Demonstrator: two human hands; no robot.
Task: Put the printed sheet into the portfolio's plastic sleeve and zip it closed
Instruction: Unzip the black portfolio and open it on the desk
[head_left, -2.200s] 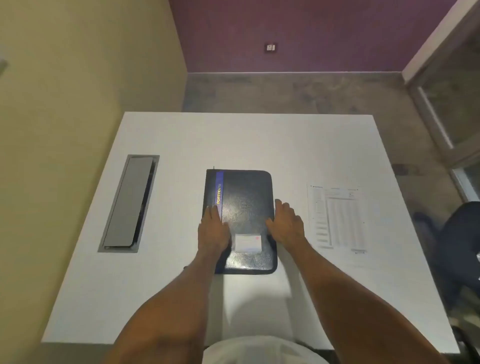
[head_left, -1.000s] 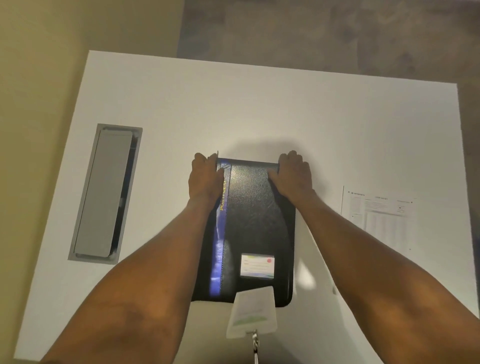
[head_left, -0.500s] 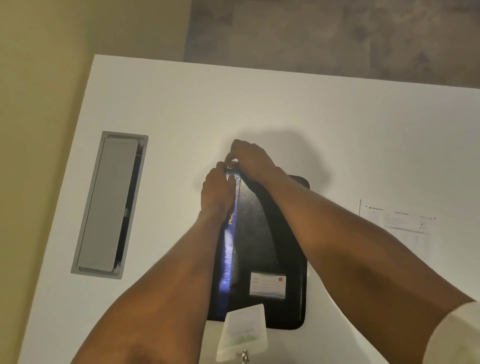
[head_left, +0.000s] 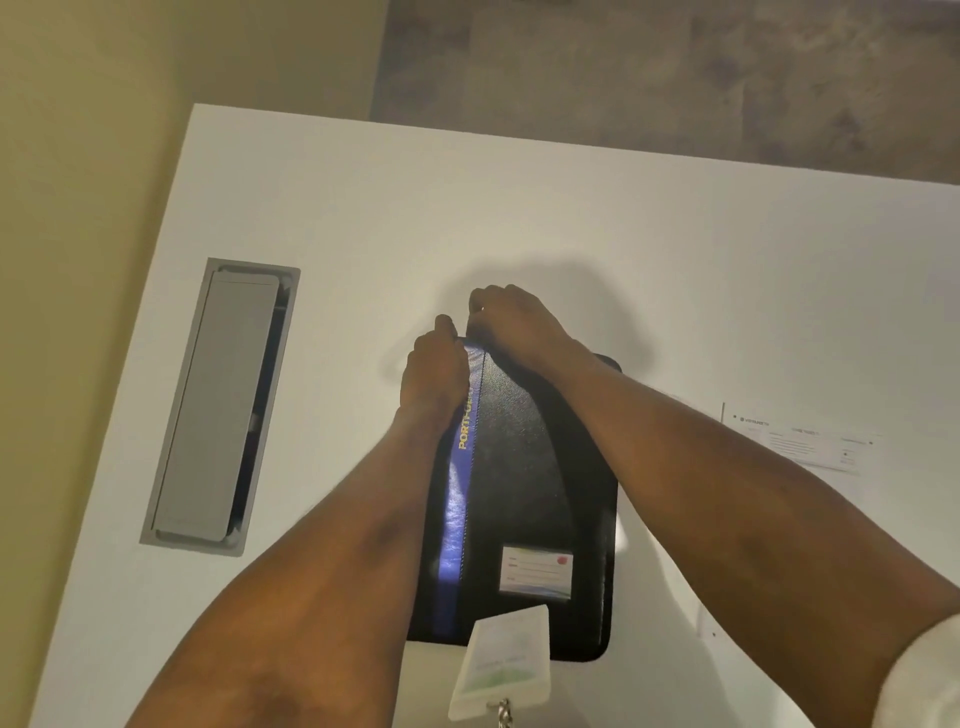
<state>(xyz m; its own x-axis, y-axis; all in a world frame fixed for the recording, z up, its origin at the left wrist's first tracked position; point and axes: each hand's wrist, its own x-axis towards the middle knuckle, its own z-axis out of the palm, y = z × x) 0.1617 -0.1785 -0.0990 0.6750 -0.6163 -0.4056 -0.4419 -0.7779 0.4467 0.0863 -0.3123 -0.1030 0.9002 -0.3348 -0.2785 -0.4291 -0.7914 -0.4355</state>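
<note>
- Flat on the white table (head_left: 571, 223) lay the black portfolio (head_left: 524, 467), closed, with a blue stripe running down its left side and the yellow word "PORTFOLIO" printed along that stripe.
- Near its near right corner, a small label window (head_left: 536, 569) with a red dot sat on the cover.
- At the far left corner of the portfolio, the left hand (head_left: 434, 374) rested with its fingers curled down over the spine edge, pressing on it; whether they gripped anything could not be told.
- Just beside it, the right hand (head_left: 511, 322) reached across the cover to the same far corner, its fingers bunched tightly together as if pinching something small; what they pinched was hidden.
- Both bare forearms crossed the near part of the cover.
- Well apart, at the right edge of the table, the printed sheet (head_left: 800, 441) lay flat, partly hidden behind the right forearm.
- On the left of the table sat a grey recessed cable hatch (head_left: 218, 405), its lid slightly open along the right side.
- Below the near edge of the portfolio hung a pale badge (head_left: 501, 670) on a metal clip.
</note>
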